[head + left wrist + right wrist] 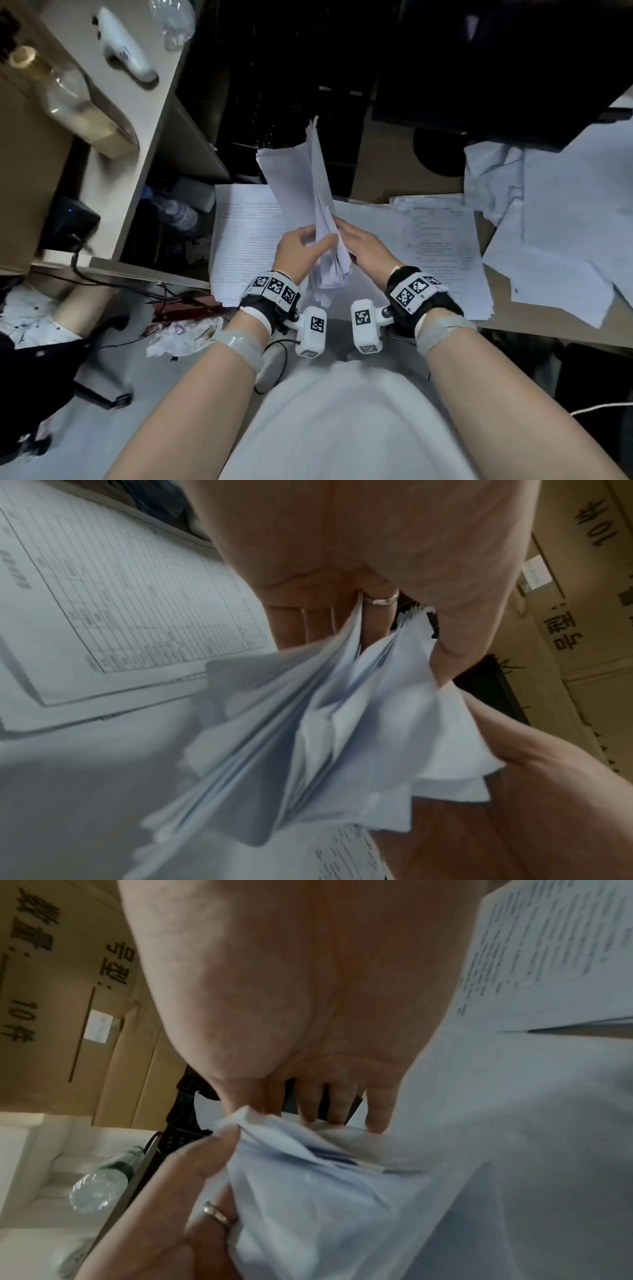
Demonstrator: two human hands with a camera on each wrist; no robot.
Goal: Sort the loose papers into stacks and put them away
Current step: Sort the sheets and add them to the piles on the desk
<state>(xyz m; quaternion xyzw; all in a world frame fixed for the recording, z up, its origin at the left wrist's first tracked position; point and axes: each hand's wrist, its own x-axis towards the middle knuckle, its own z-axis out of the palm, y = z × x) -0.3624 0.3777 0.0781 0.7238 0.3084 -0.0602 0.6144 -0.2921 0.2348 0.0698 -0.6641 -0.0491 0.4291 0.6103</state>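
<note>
Counted: two hands, left (301,250) and right (366,246). One sheaf of papers (308,185) held upright. Two flat stacks on the bench, a ruled-form stack (246,246) and a printed-text stack (442,246). One loose heap (561,233). Three bottles: (68,99), (174,20), (178,214).

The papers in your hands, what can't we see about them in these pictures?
- Bundle of papers, head view: any print is not visible; only blank sides and edges show.
- Same bundle, left wrist view: blurred by motion, so the sheets cannot be counted.
- Right hand, head view: its fingertips are hidden behind the bundle.
- Left hand, left wrist view: its fingertips vanish among the sheets.
- Printed stack, head view: text too small to read.
</note>
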